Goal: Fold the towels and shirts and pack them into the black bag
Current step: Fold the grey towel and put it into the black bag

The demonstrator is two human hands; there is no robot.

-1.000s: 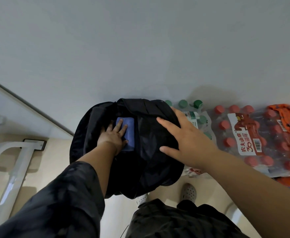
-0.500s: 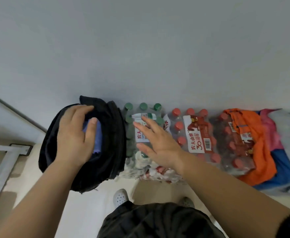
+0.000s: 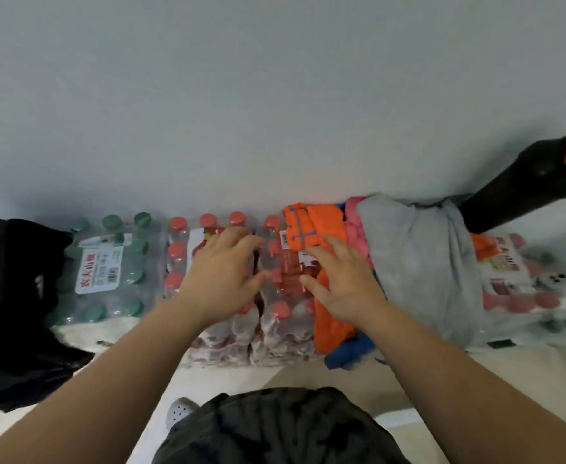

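Reaching toward centre right of the frame with the left hand (image 3: 223, 276) spread loose above the red-capped bottle packs (image 3: 275, 329), clasping nothing, and the right hand (image 3: 342, 286) likewise splayed and empty at the edge of the orange shirt (image 3: 311, 229); cannot tell whether touching it. Heaped on the packs, with a pink piece (image 3: 355, 229) and a grey garment (image 3: 415, 262) pressed against the orange one and a blue cloth (image 3: 348, 354) dangling off the lower edge. Probably about to pick the next item for folding. Risks dragging the neighbours along when tugging the orange shirt free, spilling the whole heap off the slick wrap onto the floor (image 3: 308, 380). Then a long carry to the black bag (image 3: 13, 296) at far left of the frame, well apart from the clothes, enough to shake a fold loose
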